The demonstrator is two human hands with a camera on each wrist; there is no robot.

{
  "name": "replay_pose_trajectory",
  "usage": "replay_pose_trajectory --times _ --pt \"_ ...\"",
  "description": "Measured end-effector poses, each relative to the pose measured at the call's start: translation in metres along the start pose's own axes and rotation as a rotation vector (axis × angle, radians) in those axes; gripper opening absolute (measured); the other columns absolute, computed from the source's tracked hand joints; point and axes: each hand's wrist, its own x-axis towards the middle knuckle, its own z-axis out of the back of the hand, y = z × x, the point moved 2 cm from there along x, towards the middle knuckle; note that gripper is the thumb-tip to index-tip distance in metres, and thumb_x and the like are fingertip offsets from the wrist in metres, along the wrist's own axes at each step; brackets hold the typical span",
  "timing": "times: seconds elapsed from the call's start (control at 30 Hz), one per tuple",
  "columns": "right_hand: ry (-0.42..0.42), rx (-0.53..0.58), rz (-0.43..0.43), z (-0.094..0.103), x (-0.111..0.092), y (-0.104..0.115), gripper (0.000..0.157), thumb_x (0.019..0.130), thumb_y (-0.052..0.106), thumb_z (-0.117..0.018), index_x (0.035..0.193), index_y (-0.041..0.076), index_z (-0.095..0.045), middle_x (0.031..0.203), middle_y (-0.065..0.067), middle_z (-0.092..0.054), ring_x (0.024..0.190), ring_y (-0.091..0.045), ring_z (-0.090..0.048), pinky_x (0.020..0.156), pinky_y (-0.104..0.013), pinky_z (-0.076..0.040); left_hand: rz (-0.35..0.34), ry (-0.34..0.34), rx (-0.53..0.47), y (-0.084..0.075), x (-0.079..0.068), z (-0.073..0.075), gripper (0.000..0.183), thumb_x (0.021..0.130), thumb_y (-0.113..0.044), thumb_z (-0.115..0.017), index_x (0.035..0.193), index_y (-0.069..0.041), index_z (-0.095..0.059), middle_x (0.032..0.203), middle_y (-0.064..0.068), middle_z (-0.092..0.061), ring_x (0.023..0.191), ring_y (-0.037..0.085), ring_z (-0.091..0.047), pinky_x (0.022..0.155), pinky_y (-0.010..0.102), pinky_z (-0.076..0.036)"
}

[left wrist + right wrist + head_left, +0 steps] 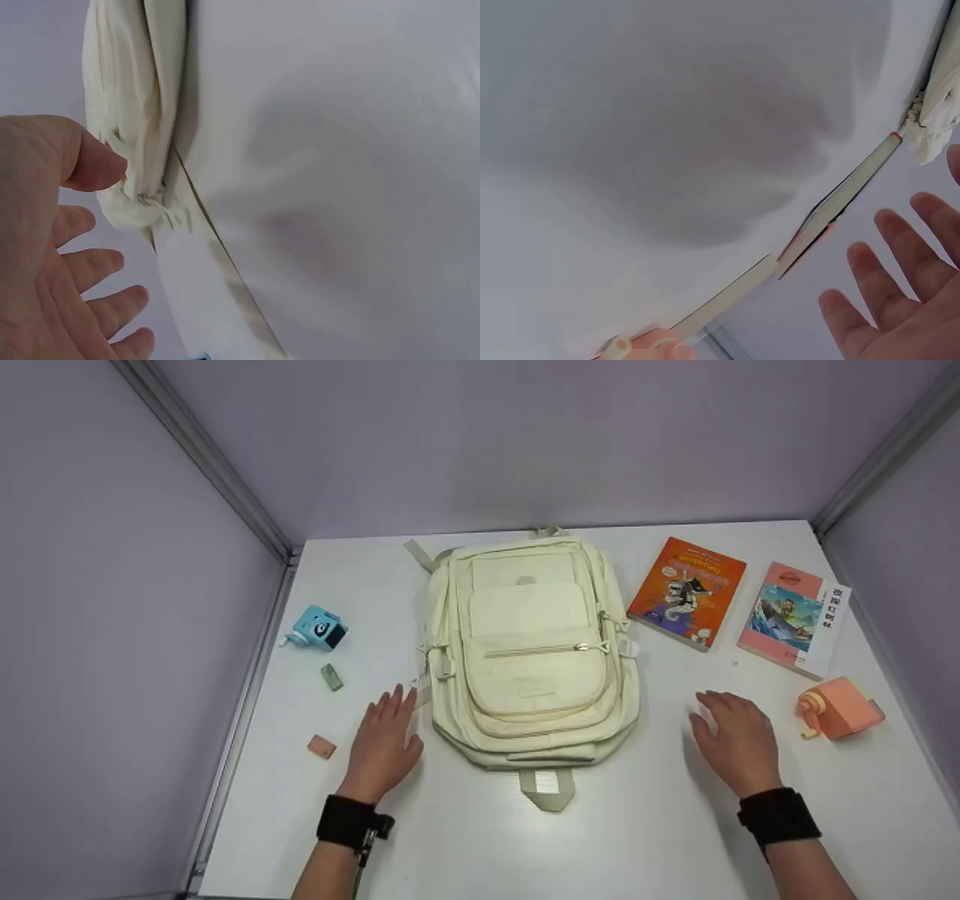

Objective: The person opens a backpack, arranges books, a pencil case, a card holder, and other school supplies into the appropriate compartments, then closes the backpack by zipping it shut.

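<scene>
On glossy white surface (630,832), find cream fabric backpack (536,611) front-up between left hand (382,746) and right hand (739,742); with fingers (122,307) of both loosely spread, holding nothing, probably best to approach its sides evenly.

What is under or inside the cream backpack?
Beneath the backpack is the white table, with a beige strap poking out at its upper left. Its inside and whatever it covers cannot be seen.
</scene>
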Motion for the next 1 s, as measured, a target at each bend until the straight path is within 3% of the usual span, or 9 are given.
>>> replay_pose_trajectory --times 0.23,0.33,0.47,0.53,0.63,0.7,0.8,0.9,1.0 --pt "0.056 0.077 0.187 -0.015 0.043 0.061 0.030 0.100 0.016 -0.066 0.125 0.001 -0.072 0.120 -0.020 -0.071 0.115 -0.041 -0.062 0.098 -0.059 -0.046 -0.238 0.069 0.007 -0.079 0.023 -0.011 0.059 0.102 -0.019 -0.055 0.157 -0.005 -0.038 0.162 0.018 -0.033 0.151 0.036 -0.026 0.123 0.048 -0.017" --pt "0.074 0.047 0.336 -0.031 0.059 0.100 0.034 0.099 0.017 -0.068 0.128 0.000 -0.069 0.127 -0.021 -0.067 0.121 -0.042 -0.058 0.104 -0.055 -0.043 -0.261 0.118 0.057 -0.102 0.035 -0.028 0.061 0.105 -0.030 -0.052 0.161 -0.012 -0.033 0.166 0.017 -0.026 0.154 0.036 -0.019 0.123 0.054 -0.012" --pt "0.148 -0.045 0.489 -0.053 0.073 0.156 0.044 0.101 0.025 -0.067 0.138 0.002 -0.062 0.143 -0.022 -0.057 0.135 -0.043 -0.048 0.114 -0.056 -0.033 -0.218 0.169 0.128 -0.122 0.042 -0.054 0.060 0.109 -0.045 -0.040 0.163 -0.021 -0.031 0.169 0.016 -0.016 0.155 0.037 -0.009 0.121 0.060 -0.007" --pt "0.220 -0.062 0.491 -0.065 0.077 0.178 0.049 0.103 0.031 -0.062 0.144 0.005 -0.057 0.151 -0.021 -0.049 0.141 -0.044 -0.041 0.116 -0.060 -0.028 -0.206 0.175 0.135 -0.130 0.042 -0.064 0.060 0.110 -0.049 -0.033 0.163 -0.021 -0.029 0.169 0.015 -0.014 0.155 0.038 -0.007 0.121 0.062 -0.007" --pt "0.326 -0.025 0.400 -0.081 0.081 0.199 0.055 0.107 0.039 -0.053 0.153 0.009 -0.049 0.159 -0.020 -0.039 0.147 -0.045 -0.031 0.115 -0.068 -0.022 -0.242 0.171 0.128 -0.138 0.039 -0.070 0.062 0.110 -0.049 -0.029 0.163 -0.017 -0.026 0.170 0.015 -0.013 0.155 0.038 -0.008 0.120 0.064 -0.010" --pt "0.360 -0.010 0.324 -0.090 0.080 0.205 0.057 0.108 0.044 -0.047 0.156 0.012 -0.045 0.162 -0.019 -0.034 0.149 -0.045 -0.026 0.114 -0.072 -0.019 -0.307 0.160 0.090 -0.137 0.036 -0.067 0.060 0.111 -0.044 -0.034 0.162 -0.013 -0.030 0.168 0.012 -0.020 0.155 0.033 -0.015 0.120 0.061 -0.016" --pt "0.373 -0.071 0.291 -0.104 0.074 0.206 0.061 0.109 0.048 -0.041 0.160 0.014 -0.037 0.165 -0.020 -0.026 0.151 -0.046 -0.019 0.113 -0.075 -0.013 -0.343 0.107 -0.042 -0.120 0.031 -0.052 0.044 0.107 -0.029 -0.047 0.147 -0.014 -0.057 0.154 0.004 -0.050 0.143 0.022 -0.044 0.113 0.048 -0.038" --pt "0.380 -0.176 0.342 -0.113 0.067 0.204 0.065 0.109 0.050 -0.039 0.162 0.014 -0.029 0.168 -0.021 -0.017 0.153 -0.046 -0.011 0.113 -0.075 -0.010 -0.210 -0.038 -0.182 -0.087 0.031 -0.034 0.028 0.099 -0.019 -0.055 0.119 -0.018 -0.076 0.122 -0.003 -0.071 0.114 0.017 -0.065 0.092 0.038 -0.054" --pt "0.387 -0.200 0.386 -0.115 0.063 0.205 0.067 0.109 0.048 -0.040 0.163 0.012 -0.025 0.168 -0.022 -0.012 0.154 -0.045 -0.006 0.113 -0.076 -0.007 0.009 -0.213 -0.243 -0.049 0.039 -0.023 0.022 0.097 -0.015 -0.059 0.111 -0.015 -0.076 0.110 0.002 -0.072 0.102 0.023 -0.067 0.082 0.039 -0.054"
